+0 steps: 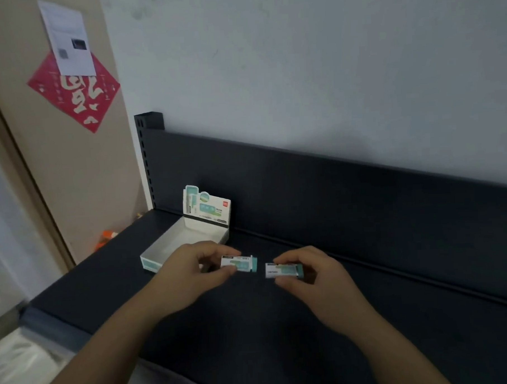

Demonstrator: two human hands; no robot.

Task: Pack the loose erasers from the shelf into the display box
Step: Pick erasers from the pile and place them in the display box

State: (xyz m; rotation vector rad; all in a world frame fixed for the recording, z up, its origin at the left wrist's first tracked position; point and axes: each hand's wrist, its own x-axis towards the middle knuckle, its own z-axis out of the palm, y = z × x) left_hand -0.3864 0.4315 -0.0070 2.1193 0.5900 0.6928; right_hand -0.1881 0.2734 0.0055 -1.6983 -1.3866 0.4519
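A white and teal display box [173, 247] stands open on the dark shelf [280, 312], its printed lid flap upright at the back. Its inside looks bare. My left hand [191, 270] pinches one eraser [241, 263], white sleeve with a teal end, just right of the box's front corner. My right hand [314, 270] holds a second eraser [283, 270] of the same kind between thumb and fingers. The two erasers lie almost end to end, a small gap between them, just above the shelf surface.
The shelf's dark back panel [333, 188] rises behind the box, with a perforated upright post [146, 156] at its left end. A beige door with a red paper diamond [76, 92] is at the left. An orange object [106, 237] lies below, beyond the shelf's left edge.
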